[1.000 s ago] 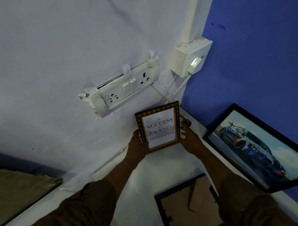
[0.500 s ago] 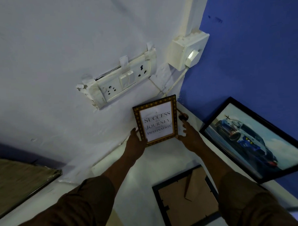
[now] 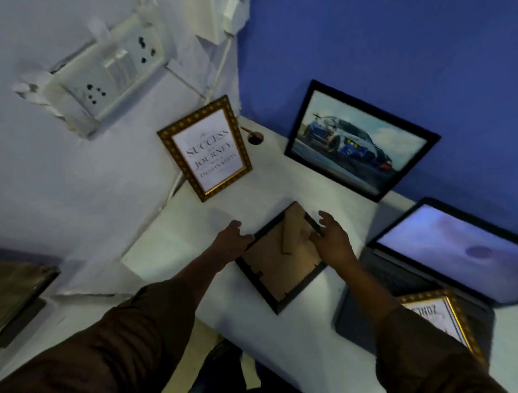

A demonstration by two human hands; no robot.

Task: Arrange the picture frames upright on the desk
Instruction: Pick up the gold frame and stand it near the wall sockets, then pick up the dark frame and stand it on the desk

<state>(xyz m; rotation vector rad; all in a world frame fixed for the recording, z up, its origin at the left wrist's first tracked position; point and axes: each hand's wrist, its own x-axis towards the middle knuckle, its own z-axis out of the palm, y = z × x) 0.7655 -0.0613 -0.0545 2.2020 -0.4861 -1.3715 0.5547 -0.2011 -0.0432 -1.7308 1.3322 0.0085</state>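
A black frame [image 3: 273,270] lies face down on the white desk [image 3: 305,343], brown backing and stand upward. My left hand [image 3: 230,242] curls its fingers on the frame's left edge. My right hand [image 3: 333,241] hovers at its right edge with fingers spread, the thumb over the backing. A gold frame with a "Success" text [image 3: 209,149] stands upright against the white wall, free of both hands. A black frame with a car picture [image 3: 359,141] leans on the blue wall.
An open laptop [image 3: 461,247] sits at the right, its screen lit. A second gold frame [image 3: 444,319] lies on its keyboard, partly behind my right sleeve. A socket panel [image 3: 110,75] and cable are on the wall. A round cable hole [image 3: 255,137] is beside the gold frame.
Both hands let go of the gold "Success" frame, which now stands alone at the wall, and came back down to the face-down black frame. The view tilted down.
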